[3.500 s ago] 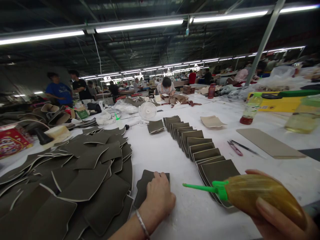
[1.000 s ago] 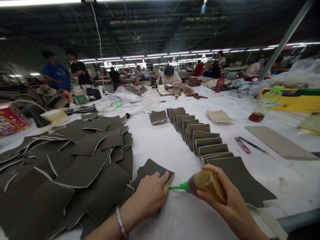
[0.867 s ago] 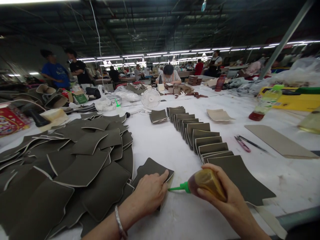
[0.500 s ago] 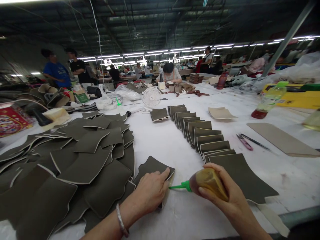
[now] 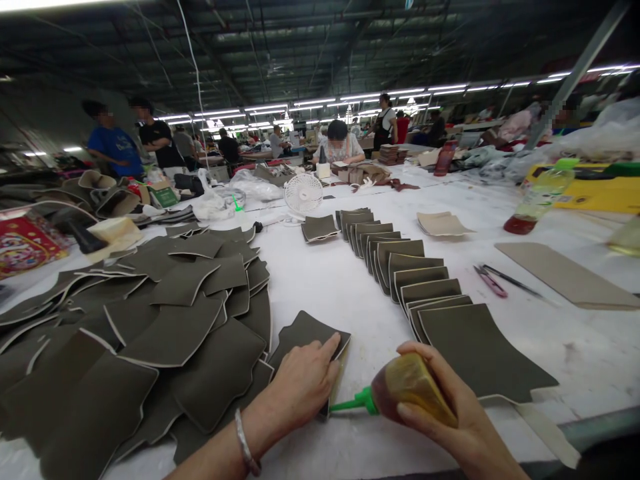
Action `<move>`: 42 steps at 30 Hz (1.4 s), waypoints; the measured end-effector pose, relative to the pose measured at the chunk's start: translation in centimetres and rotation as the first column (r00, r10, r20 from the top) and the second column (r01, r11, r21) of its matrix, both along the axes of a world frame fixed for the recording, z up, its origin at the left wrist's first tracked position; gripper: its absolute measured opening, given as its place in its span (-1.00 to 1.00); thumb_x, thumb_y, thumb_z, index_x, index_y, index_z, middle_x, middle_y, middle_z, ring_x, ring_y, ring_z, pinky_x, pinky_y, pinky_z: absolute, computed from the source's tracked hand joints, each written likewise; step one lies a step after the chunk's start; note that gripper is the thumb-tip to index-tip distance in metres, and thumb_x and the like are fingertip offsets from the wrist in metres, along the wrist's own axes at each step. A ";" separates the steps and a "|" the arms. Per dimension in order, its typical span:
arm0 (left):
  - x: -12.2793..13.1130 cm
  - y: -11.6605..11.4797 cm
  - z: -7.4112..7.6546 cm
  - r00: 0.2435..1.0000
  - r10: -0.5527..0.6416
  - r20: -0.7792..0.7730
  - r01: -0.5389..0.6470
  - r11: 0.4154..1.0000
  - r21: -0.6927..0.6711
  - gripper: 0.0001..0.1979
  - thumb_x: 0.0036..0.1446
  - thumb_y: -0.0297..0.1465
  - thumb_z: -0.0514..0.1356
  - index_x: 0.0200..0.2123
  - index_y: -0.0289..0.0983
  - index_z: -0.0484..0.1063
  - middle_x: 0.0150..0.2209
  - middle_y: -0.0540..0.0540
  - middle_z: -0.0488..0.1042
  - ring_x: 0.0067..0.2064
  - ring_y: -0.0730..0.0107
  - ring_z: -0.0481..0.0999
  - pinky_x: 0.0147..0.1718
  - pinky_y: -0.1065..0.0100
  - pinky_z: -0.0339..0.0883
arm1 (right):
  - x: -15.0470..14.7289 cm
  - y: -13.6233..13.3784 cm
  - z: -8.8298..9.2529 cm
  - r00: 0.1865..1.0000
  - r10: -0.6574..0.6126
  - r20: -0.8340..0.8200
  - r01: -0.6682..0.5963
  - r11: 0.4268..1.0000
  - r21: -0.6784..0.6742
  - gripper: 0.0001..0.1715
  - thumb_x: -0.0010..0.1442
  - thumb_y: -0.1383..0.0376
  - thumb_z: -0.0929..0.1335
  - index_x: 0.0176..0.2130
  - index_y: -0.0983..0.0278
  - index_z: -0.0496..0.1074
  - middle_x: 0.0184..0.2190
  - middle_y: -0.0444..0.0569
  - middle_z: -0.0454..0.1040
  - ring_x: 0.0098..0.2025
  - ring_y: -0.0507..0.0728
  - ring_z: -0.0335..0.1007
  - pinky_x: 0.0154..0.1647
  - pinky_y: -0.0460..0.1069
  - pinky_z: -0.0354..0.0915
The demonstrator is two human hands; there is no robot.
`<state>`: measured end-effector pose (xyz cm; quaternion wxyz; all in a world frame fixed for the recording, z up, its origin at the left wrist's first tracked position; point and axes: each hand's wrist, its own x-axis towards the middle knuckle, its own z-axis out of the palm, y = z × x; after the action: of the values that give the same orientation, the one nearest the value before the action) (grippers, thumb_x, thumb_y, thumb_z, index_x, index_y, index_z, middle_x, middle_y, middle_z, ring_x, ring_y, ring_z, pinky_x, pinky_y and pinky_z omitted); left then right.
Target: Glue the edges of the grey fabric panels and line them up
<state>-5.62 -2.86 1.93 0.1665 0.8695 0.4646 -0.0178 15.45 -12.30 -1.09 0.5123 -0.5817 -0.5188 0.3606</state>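
My right hand [image 5: 443,397] is closed around a squeeze bottle [image 5: 417,390] of amber-brown glue-like liquid. The bottle lies tilted, and its green nozzle points left. The nozzle's tip is at the lower end of the pale right edge of a dark grey-green leather-like piece [image 5: 305,330]. On that piece, my left hand [image 5: 307,373] holds it down, with one finger stretched to the corner and the others bent and partly hidden. Left of it spreads a heap of similar pieces [image 5: 170,327]. To the right, a row of overlapping pieces [image 5: 410,263] runs away from me.
A small stack [image 5: 320,228] and a white fan [image 5: 303,195] stand farther back. On the right are beige pieces [image 5: 443,225], pink-handled snips [image 5: 493,281], a flat beige panel [image 5: 565,277] and a plastic bottle [image 5: 540,197]. A person [image 5: 340,147] sits across the table.
The bottle has moved down and slightly left, its nozzle sliding along the piece's pale edge toward me. My left hand has stayed in place.
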 end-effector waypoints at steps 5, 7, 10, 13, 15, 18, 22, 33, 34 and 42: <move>0.1 -0.1 0.2 1.000 0.005 0.014 -0.004 0.999 -0.040 -0.51 0.31 -0.34 -0.12 0.28 -0.24 0.17 -0.06 -0.18 0.48 -0.06 0.07 0.50 -0.06 0.14 0.35 | -0.4 -0.3 0.2 0.999 -0.035 0.002 0.035 0.999 0.000 -0.40 0.08 0.07 0.43 0.05 0.15 0.23 -0.15 -0.14 0.39 -0.15 0.12 0.35 -0.15 -0.13 0.24; 0.1 -0.1 0.1 1.000 0.007 0.019 -0.006 0.998 -0.055 -0.50 0.31 -0.34 -0.12 0.28 -0.25 0.16 -0.05 -0.19 0.48 -0.04 0.05 0.49 -0.04 0.12 0.34 | -0.3 -0.4 0.1 0.999 0.010 -0.048 -0.011 1.000 -0.018 -0.37 0.06 0.05 0.44 0.05 0.15 0.23 -0.16 -0.16 0.38 -0.18 0.11 0.35 -0.14 -0.12 0.25; 0.0 0.1 0.0 1.000 0.004 0.030 -0.003 0.998 -0.056 -0.49 0.31 -0.33 -0.13 0.29 -0.25 0.15 -0.05 -0.20 0.47 -0.03 0.04 0.48 -0.03 0.11 0.32 | 0.1 -0.3 0.0 0.998 0.029 -0.048 -0.029 0.999 -0.016 -0.36 0.04 0.05 0.46 0.04 0.15 0.24 -0.16 -0.15 0.38 -0.18 0.11 0.35 -0.13 -0.12 0.25; 0.0 0.1 -0.2 1.000 0.007 0.031 -0.005 0.998 -0.057 -0.49 0.32 -0.32 -0.13 0.30 -0.24 0.13 -0.04 -0.20 0.46 -0.04 0.05 0.48 -0.03 0.13 0.32 | 0.6 0.0 -0.1 0.999 0.009 0.031 -0.009 1.000 0.005 -0.38 0.07 0.07 0.46 0.05 0.14 0.23 -0.11 -0.14 0.37 -0.12 0.12 0.35 -0.10 -0.13 0.25; 0.0 0.1 -0.2 0.999 0.005 0.034 -0.003 0.998 -0.060 -0.49 0.32 -0.31 -0.14 0.30 -0.25 0.13 -0.04 -0.21 0.46 -0.03 0.05 0.48 -0.02 0.13 0.31 | 0.6 0.0 -0.4 0.998 0.007 0.058 -0.009 1.000 0.022 -0.38 0.08 0.07 0.46 0.06 0.13 0.23 -0.08 -0.13 0.35 -0.09 0.12 0.34 -0.07 -0.13 0.25; 0.0 0.1 -0.2 0.999 0.011 0.031 -0.009 0.998 -0.064 -0.49 0.32 -0.30 -0.13 0.30 -0.24 0.13 -0.05 -0.21 0.46 -0.04 0.03 0.48 -0.04 0.12 0.32 | 0.4 -0.3 -0.9 0.999 0.035 0.007 -0.035 0.999 0.021 -0.36 0.07 0.04 0.45 0.07 0.13 0.23 -0.06 -0.12 0.34 -0.10 0.13 0.34 -0.05 -0.11 0.25; 0.0 0.0 -0.1 1.000 0.009 0.020 -0.007 0.998 -0.069 -0.49 0.33 -0.29 -0.14 0.30 -0.23 0.12 -0.05 -0.21 0.46 -0.06 0.00 0.49 -0.07 0.08 0.33 | 0.8 0.2 -0.9 0.998 0.022 0.062 -0.025 0.999 0.044 -0.39 0.09 0.05 0.45 0.05 0.13 0.24 -0.07 -0.13 0.34 -0.12 0.12 0.35 -0.06 -0.11 0.27; 0.2 0.4 0.1 0.999 -0.011 0.038 0.014 0.996 -0.093 -0.50 0.30 -0.37 -0.13 0.28 -0.25 0.17 -0.04 -0.22 0.47 -0.03 0.03 0.48 -0.02 0.10 0.32 | 2.3 0.9 -0.8 0.951 -0.006 0.310 -0.051 0.983 0.179 -0.47 0.18 0.09 0.41 0.08 0.05 0.20 -0.05 -0.16 0.35 -0.10 0.08 0.39 -0.09 -0.17 0.32; 0.2 0.4 0.0 0.999 -0.013 0.039 0.017 0.996 -0.093 -0.50 0.30 -0.37 -0.13 0.28 -0.25 0.17 -0.04 -0.22 0.47 -0.03 0.03 0.48 -0.02 0.10 0.32 | 2.4 0.9 -0.8 0.951 -0.004 0.309 -0.054 0.982 0.179 -0.48 0.19 0.10 0.41 0.08 0.05 0.20 -0.05 -0.16 0.36 -0.10 0.08 0.40 -0.10 -0.17 0.33; 0.1 0.6 -0.2 0.998 -0.024 0.053 0.029 0.995 -0.093 -0.50 0.29 -0.38 -0.13 0.27 -0.27 0.18 0.02 -0.22 0.45 0.01 0.07 0.47 0.02 0.12 0.29 | 2.2 1.0 -0.5 0.940 -0.018 0.341 -0.058 0.976 0.210 -0.47 0.19 0.12 0.41 0.08 0.03 0.19 -0.02 -0.16 0.33 -0.03 0.08 0.36 -0.01 -0.17 0.28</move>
<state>-5.57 -2.31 1.77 0.2190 0.8670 0.4473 -0.0191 17.67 -11.30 -1.60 0.4716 -0.5704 -0.6418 0.2008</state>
